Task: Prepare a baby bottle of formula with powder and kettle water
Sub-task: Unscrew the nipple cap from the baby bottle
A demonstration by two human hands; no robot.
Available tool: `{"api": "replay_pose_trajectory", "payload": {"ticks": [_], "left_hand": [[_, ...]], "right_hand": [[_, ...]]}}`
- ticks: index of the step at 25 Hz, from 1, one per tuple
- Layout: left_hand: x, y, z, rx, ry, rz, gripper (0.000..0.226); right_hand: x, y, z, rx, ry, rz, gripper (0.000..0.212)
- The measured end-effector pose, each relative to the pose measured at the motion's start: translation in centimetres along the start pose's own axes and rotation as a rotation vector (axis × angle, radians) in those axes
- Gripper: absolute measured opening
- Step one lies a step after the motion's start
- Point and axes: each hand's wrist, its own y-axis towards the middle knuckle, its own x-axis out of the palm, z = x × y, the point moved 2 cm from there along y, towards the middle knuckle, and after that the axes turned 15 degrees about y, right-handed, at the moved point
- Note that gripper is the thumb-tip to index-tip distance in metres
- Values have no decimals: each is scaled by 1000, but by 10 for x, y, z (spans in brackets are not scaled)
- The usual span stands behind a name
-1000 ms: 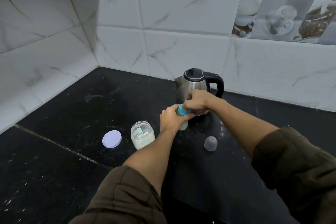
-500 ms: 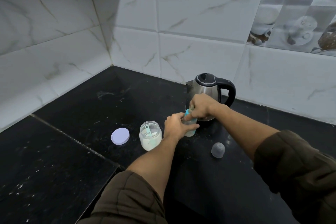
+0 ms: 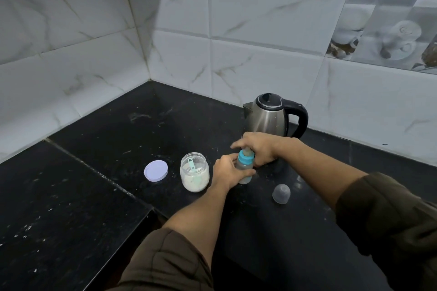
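A small baby bottle with a blue screw ring and a teat stands upright on the black counter. My left hand is wrapped round its body. My right hand curls over the top, fingers on the blue ring and teat. Left of the bottle stands an open glass jar of white formula powder with a pale green scoop inside. Its lilac lid lies flat further left. A steel kettle with a black handle and closed lid stands just behind my right hand.
The bottle's clear dome cap lies on the counter to the right of the bottle. White marble-look tiled walls close the corner at the back and left. A step edge in the counter runs diagonally at lower left.
My right hand has shifted on the bottle top, so the blue ring and teat show more. The camera has swung left, sliding everything rightward in view. Both hands stay on the bottle.
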Motion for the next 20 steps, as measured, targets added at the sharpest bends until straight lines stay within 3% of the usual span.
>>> {"api": "replay_pose_trajectory", "payload": {"ticks": [2,6,10,13,15,20], "left_hand": [[0,-3,-2,-23,7,13,52],[1,-8,-3,-49,4,47,42],[5,-12,-7,-52,18,37,54],[9,-17,-8,-50,15,49,57],[8,-19,-6,-50,0,61,53],[9,-22,-8,-70,-19,57,47]], "right_hand": [[0,-1,2,82,28,74,86],[5,-5,-1,239,43,168,59],[13,-5,-7,99,1,74,34],[14,-7,-12,1,-14,6,53],[16,-6,-12,56,9,44,72],[22,-6,-11,169,-29,126,52]]}}
